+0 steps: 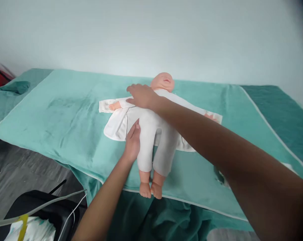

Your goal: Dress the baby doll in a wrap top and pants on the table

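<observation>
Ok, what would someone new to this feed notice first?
A baby doll lies face up in the middle of a teal towel, with an open white garment spread beneath it. The right hand lies flat on its chest, and the left hand rests against its side by the garment's flap.

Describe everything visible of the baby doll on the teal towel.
The baby doll lies on its back, head toward the wall, arms spread sideways. Head, hands and bare feet look like peach plastic; body and legs are white cloth. An open white garment is spread beneath it on the teal towel. The right hand rests on its chest; the left hand touches its side.
</observation>
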Available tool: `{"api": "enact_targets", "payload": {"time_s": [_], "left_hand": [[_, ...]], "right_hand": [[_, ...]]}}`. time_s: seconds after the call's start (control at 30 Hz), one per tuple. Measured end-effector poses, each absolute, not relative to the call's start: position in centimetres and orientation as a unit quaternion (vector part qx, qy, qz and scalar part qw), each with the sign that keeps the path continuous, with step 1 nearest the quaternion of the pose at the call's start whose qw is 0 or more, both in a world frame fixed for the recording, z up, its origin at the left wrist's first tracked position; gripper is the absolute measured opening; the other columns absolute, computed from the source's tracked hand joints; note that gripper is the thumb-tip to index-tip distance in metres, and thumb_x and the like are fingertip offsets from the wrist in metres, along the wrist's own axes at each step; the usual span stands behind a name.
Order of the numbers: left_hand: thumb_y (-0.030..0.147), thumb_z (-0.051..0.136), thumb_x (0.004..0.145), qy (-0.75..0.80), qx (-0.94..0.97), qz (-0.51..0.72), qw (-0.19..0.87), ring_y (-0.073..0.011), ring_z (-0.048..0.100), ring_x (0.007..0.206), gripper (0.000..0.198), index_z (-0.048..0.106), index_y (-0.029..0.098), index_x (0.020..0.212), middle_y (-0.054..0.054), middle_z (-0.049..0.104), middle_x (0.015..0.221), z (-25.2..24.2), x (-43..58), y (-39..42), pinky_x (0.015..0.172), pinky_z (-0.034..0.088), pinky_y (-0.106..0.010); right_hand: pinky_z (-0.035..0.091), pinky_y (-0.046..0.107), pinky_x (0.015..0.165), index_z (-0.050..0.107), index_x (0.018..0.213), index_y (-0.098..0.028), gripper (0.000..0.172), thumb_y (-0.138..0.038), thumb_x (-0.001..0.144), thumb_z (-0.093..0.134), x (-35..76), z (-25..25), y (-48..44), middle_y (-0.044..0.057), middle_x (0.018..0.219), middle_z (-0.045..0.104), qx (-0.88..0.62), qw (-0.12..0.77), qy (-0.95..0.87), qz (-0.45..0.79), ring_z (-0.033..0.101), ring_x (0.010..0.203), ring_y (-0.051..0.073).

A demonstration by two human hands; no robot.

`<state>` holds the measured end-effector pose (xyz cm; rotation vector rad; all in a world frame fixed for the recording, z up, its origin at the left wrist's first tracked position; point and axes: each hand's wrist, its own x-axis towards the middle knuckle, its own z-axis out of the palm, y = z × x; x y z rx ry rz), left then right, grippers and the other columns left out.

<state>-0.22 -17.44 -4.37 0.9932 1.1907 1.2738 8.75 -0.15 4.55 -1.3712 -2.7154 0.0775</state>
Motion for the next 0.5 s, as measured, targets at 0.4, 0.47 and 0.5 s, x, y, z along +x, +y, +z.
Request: {"api": "enact_targets", "payload": {"time_s": [0.4, 0.47, 0.5], "left_hand": [[0.024, 0.053, 0.099, 0.594, 0.626, 0.439, 0.248, -0.0324, 0.063, 0.122, 0.03, 0.07, 0.021, 0.124, -0.013, 0.072, 0.128, -3.3, -3.6, -12.0, 0.112, 0.047, -0.051], [0.02, 0.061, 0.093, 0.631, 0.664, 0.373, 0.149, -0.0369, 0.056, 0.127, 0.029, 0.067, 0.019, 0.121, -0.017, 0.067, 0.128, -3.8, -4.8, -9.3, 0.114, 0.042, -0.055], [0.02, 0.064, 0.091, 0.648, 0.668, 0.346, 0.117, -0.0385, 0.053, 0.128, 0.029, 0.067, 0.019, 0.12, -0.018, 0.065, 0.129, -4.0, -5.2, -8.3, 0.114, 0.041, -0.056]], "right_hand": [[0.048, 0.044, 0.082, 0.067, 0.126, -0.027, 0.044, -0.054, 0.096, 0.051, 12.2, 3.8, 1.7, 0.012, 0.125, 0.07, -0.454, 0.015, -0.888, 0.073, 0.067, 0.106, 0.034], [0.049, 0.044, 0.083, 0.067, 0.127, -0.027, 0.045, -0.055, 0.096, 0.051, 13.3, 3.7, 1.7, 0.012, 0.126, 0.07, -0.469, 0.022, -0.879, 0.084, 0.066, 0.107, 0.034], [0.049, 0.044, 0.085, 0.067, 0.128, -0.028, 0.046, -0.056, 0.096, 0.051, 13.6, 3.6, 1.7, 0.011, 0.126, 0.071, -0.471, 0.033, -0.877, 0.091, 0.066, 0.107, 0.034]]}}
